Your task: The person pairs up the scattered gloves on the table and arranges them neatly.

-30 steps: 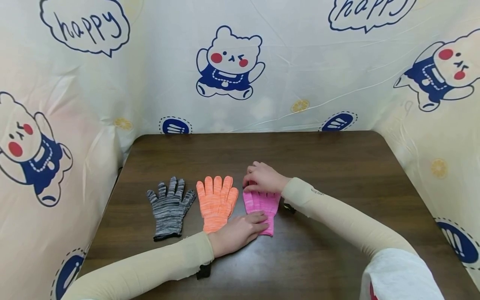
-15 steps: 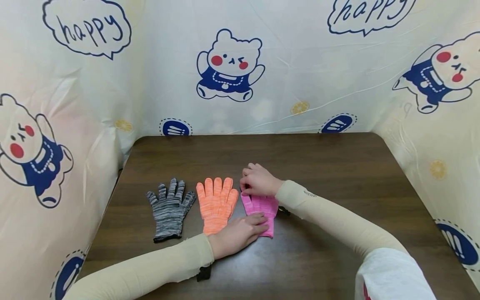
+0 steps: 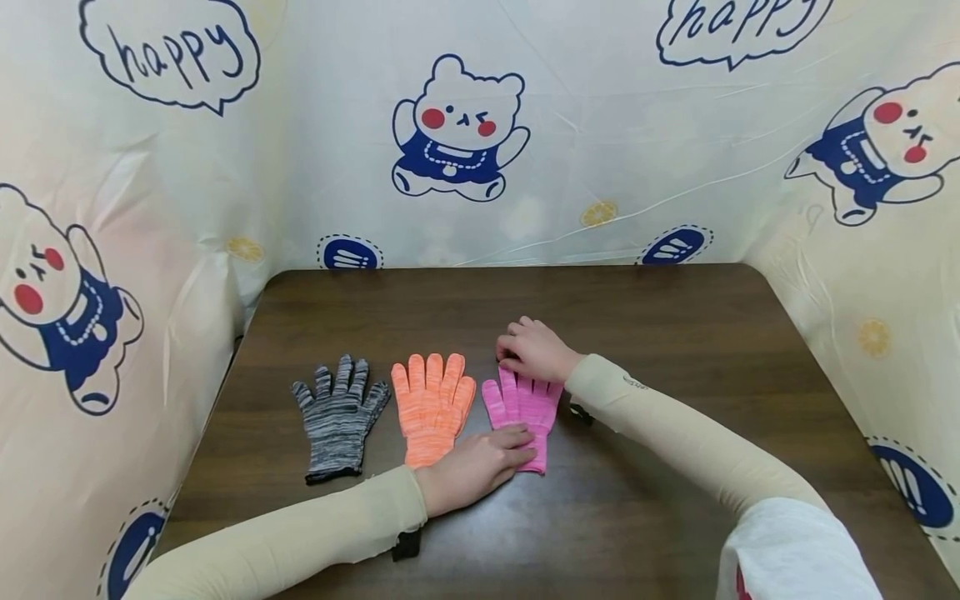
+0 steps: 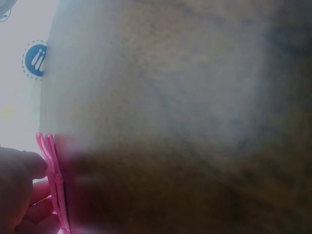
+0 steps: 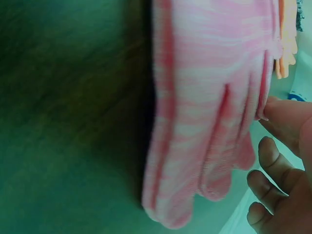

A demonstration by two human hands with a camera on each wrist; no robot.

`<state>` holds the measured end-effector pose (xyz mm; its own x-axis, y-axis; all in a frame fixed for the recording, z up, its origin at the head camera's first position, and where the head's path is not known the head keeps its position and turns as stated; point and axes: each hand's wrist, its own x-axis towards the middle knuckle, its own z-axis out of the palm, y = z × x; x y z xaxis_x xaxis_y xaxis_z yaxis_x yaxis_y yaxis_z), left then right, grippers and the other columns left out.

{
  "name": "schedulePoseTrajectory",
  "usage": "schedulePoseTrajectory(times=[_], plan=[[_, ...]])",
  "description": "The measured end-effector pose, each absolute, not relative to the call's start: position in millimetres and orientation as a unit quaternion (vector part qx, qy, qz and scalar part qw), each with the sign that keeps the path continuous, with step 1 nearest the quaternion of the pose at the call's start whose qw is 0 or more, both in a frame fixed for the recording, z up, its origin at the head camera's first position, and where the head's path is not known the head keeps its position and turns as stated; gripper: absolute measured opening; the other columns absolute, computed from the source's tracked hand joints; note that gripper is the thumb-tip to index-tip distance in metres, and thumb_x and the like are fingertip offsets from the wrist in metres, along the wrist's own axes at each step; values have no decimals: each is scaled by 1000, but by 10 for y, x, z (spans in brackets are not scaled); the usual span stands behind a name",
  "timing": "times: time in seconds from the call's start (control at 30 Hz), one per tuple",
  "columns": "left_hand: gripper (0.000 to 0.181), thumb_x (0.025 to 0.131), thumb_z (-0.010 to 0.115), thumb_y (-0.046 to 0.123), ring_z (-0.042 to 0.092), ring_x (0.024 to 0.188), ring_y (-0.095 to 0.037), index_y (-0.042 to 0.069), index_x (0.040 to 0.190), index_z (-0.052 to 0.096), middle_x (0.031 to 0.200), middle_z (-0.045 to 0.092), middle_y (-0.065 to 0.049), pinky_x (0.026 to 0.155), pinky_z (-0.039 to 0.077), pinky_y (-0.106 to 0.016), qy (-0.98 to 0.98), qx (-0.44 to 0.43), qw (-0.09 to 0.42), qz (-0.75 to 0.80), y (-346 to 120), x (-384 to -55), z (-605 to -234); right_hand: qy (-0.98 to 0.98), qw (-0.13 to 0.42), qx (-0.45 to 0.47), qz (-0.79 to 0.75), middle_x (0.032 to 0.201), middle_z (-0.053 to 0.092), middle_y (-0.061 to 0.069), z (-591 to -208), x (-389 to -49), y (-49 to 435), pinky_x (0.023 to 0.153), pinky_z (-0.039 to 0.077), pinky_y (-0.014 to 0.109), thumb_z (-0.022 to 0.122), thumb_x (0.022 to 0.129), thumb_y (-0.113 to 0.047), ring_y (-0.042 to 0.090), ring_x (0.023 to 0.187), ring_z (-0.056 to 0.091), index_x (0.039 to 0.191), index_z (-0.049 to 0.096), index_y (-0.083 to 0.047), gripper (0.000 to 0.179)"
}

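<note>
A pink knit glove (image 3: 521,408) lies flat with its fingers toward the far edge. My left hand (image 3: 474,468) rests across its cuff with extended fingers. At the glove's far end, my right hand (image 3: 536,350) pinches a fingertip of it. The right wrist view gives a close look at the glove's striped fingers (image 5: 185,146), with the thumb (image 5: 287,119) at one tip and the other fingers curled below. In the left wrist view, the fingers (image 4: 36,165) sit at the pink glove's edge (image 4: 57,183). Left of it lies an orange glove (image 3: 432,408), its cuff partly behind my left hand.
A grey-and-black striped glove (image 3: 341,425) lies at the left of the row. All three gloves are on a brown wooden table (image 3: 637,317). A white cloth (image 3: 562,167) printed with bears hangs around the table's back and sides.
My right hand shifts slightly left along the pink glove's fingertips, then back right, uncovering its leftmost finger. My left hand stays on the cuff. The other gloves keep their places.
</note>
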<state>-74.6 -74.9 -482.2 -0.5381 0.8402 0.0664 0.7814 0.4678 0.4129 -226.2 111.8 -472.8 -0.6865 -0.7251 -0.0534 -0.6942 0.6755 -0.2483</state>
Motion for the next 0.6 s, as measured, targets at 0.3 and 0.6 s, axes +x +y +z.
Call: schedulePoseTrajectory(times=[0.3, 0.6], plan=[[35, 106, 63, 18, 51, 143, -25, 10, 140, 68, 151, 57, -11, 111, 49, -36, 855, 471, 75, 205, -744, -733, -4809, 932, 67, -333, -124, 91, 64, 1, -4809, -2322, 1181, 82, 48, 41, 72, 100, -24, 23, 89, 52, 93, 72, -16, 11], [36, 105, 63, 17, 50, 144, -26, 9, 141, 67, 152, 57, -11, 110, 49, -37, 854, 469, 79, 212, -734, -735, -4816, 933, 106, -298, -174, 91, 67, 2, -4772, -2411, 1444, 80, 50, 39, 68, 102, -29, 23, 88, 55, 99, 74, -12, 18]])
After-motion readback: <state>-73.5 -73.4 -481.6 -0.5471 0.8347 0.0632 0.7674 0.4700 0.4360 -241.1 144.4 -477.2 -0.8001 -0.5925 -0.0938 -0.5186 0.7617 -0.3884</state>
